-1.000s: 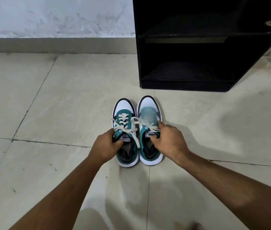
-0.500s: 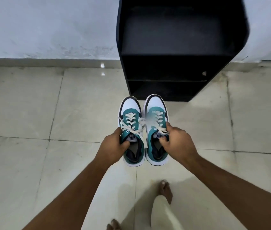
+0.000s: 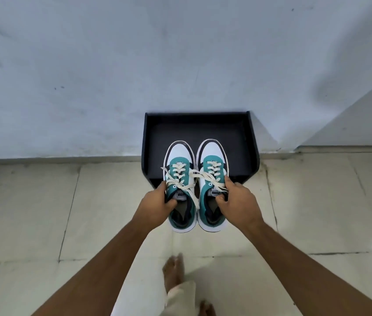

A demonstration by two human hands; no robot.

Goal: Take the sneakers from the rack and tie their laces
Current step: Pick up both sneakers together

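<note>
The left hand's fingers (image 3: 170, 202) hook inside the collar of the left teal-and-white lace-up sneaker (image 3: 180, 183), and the right hand's fingers (image 3: 222, 198) clamp the right sneaker (image 3: 212, 179) the same way, so each shoe hangs level at mid-frame. Cream laces (image 3: 188, 179) trail loose across both, seemingly untied. Behind them the black shelf rack (image 3: 199, 130) stands against the pale wall (image 3: 89, 65).

Glossy, lightly stained floor tiles (image 3: 43, 213) are being observed; matt black board on the rack (image 3: 198, 133); woven cream laces (image 3: 180, 176); rough, scuffed painted wall (image 3: 89, 65).
</note>
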